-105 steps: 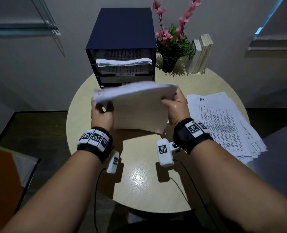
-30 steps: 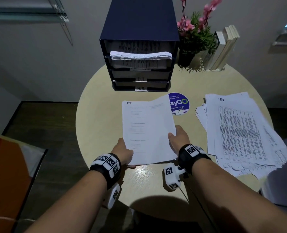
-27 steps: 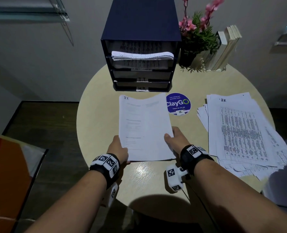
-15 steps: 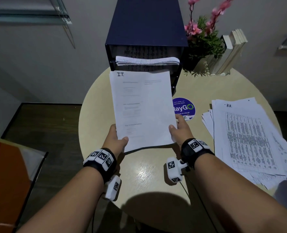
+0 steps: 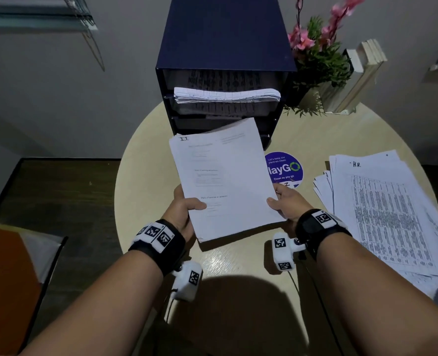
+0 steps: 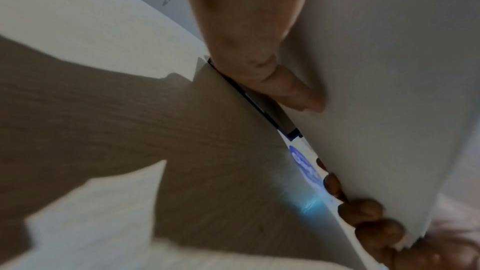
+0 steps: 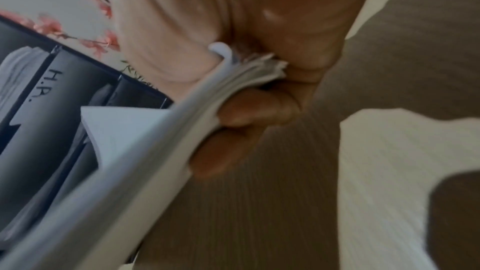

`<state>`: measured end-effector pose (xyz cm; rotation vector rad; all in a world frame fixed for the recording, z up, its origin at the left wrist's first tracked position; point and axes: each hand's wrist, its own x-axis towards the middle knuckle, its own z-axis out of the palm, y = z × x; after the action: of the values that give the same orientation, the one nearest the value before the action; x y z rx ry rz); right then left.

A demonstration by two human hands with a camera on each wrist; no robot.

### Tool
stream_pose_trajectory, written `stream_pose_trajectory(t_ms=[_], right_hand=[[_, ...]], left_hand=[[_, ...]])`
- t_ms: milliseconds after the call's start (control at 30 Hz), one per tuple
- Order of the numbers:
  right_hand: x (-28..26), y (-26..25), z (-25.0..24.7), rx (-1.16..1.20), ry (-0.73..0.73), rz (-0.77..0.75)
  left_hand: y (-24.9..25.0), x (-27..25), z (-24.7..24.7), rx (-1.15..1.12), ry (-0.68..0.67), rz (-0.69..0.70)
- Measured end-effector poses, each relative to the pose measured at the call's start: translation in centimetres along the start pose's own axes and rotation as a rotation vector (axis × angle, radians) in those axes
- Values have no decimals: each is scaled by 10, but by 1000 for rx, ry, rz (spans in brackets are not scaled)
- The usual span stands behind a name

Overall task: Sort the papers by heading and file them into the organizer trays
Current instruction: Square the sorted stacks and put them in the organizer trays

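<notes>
- The left hand grips the near left edge of a stack of papers, thumb on the top sheet and fingers curled underneath against its underside.
- The right hand grips the near right edge of the same stack, thumb on top and fingers curled beneath; the right wrist view shows many sheets pinched together there.
- The stack is held above the round counter, tilted, with its far edge raised toward the front of the organizer; the top sheet bears the handwritten heading "I.T." at its upper left corner.
- The organizer is a dark blue box with stacked trays, standing at the far side of the counter; its upper tray holds a white pile of filed papers whose front edge sticks out.
- In the right wrist view a tray front reads "H.R."; whether the held stack's far edge is inside any tray cannot be told.
- A loose pile of printed sheets, the top one headed "H.R.", lies on the right part of the counter, well apart from the held stack.
- A round blue sticker lies on the counter between the held stack and the loose pile.
- A potted plant with pink flowers and some upright books stand right of the organizer.
</notes>
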<state>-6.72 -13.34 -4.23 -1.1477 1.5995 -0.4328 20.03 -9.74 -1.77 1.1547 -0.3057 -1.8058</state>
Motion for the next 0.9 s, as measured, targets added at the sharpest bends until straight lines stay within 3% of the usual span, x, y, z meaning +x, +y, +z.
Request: stream_pose_trajectory(t_ms=[167,467,700,900], right_hand=[[3,-13,-14,-33,-88,-8],[9,-21,-44,-44,-149,89],[7,-13,-68,64,-118,119],[-3,-13,-75,275,-62,79]], left_hand=[[13,1,6,3,-225,8],[13,2,23,40,-369,-87],[10,-1,52,-143,-314,-209],[19,7,68,-19,-231,-110]])
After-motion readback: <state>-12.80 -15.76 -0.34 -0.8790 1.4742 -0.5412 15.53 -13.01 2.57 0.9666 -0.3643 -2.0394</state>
